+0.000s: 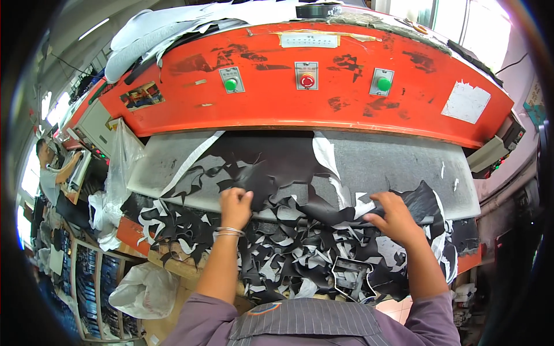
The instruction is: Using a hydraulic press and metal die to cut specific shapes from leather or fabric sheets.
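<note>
A dark leather sheet (271,153), cut into ragged shapes along its near side, lies on the grey bed (392,155) of a red press. My left hand (235,209) is closed, its fingers curled at the left edge of a dark leather piece (257,187); whatever is inside them is hidden. Over on the right, my right hand (397,218) has thumb and fingers apart, beside a pale scrap (362,206) and a black leather offcut (421,202). Black and white offcuts (283,242) are heaped in front of the bed. Among them lies a metal-edged cutting die (352,278).
The press's red beam (265,106) spans the far side, bearing two green buttons (231,85) and a red button (307,81). A clear plastic sheet (122,158) hangs at left, above a white bag (145,291) and a rack (95,288). Another person (52,173) works farther left.
</note>
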Motion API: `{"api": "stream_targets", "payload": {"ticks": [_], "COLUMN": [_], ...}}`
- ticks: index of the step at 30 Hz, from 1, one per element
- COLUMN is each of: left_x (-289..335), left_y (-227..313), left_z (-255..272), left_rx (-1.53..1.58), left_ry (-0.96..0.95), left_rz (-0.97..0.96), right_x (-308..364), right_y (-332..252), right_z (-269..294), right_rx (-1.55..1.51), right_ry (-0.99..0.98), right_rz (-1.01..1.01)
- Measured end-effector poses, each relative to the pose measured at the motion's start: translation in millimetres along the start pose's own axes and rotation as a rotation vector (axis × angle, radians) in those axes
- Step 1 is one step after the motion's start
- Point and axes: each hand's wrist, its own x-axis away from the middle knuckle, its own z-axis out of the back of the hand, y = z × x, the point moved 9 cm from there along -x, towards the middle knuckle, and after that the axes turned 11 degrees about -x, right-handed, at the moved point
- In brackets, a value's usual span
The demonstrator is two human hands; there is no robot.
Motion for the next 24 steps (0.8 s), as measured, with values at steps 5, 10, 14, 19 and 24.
{"api": "stream_targets", "payload": {"ticks": [5, 10, 14, 19, 24], "left_x": [5.3, 19.1, 49.1, 104.8, 56.2], "left_y": [-51.9, -64.4, -86.5, -185.7, -152.1], "left_z": [-12.7, 3.2, 50.1, 111.8, 151.2], "left_rx": [-0.344, -0.124, -0.046, -0.308, -0.626], "left_ry": [-0.206, -0.07, -0.085, -0.364, -0.063], "left_rz": [0.082, 0.159, 0.307, 0.413, 0.223], "right_x": [-22.5, -11.7, 12.4, 58.9, 125.1], "right_y": [14.5, 17.4, 39.4, 113.1, 143.5], "right_z": [-67.3, -99.9, -65.9, 7.0, 91.1], "right_rx": [0.24, 0.245, 0.118, 0.362, 0.416], "right_ry": [-0.207, -0.463, -0.303, -0.19, 0.036], "right_rz": [0.061, 0.044, 0.075, -0.055, -0.304]}}
